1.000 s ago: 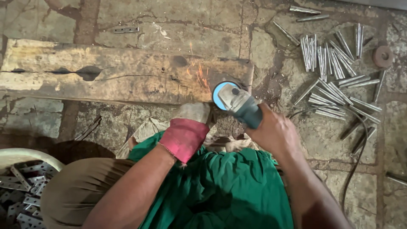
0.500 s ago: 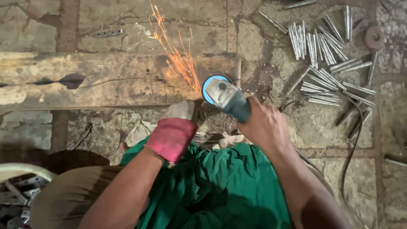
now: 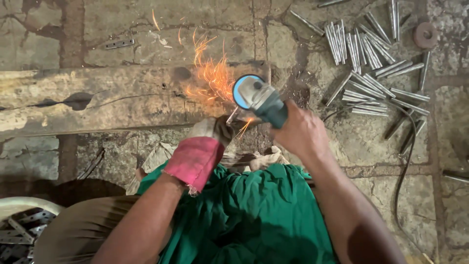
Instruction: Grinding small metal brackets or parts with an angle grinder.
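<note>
My right hand grips a teal angle grinder whose blue-guarded disc faces up and left. My left hand, in a grey glove with a pink cuff, holds a small metal piece against the disc at the near edge of a wooden plank. Orange sparks fly up and left over the plank. A green cloth covers my lap below both hands.
Several cut metal rods lie on the stone floor at upper right, with a round disc beyond. A black cable runs down the right. A pale bowl of metal brackets sits at bottom left. A flat bracket lies beyond the plank.
Sparks were absent a second ago, then began and now spray wider over the plank. Both hands and the grinder stay in nearly the same place.
</note>
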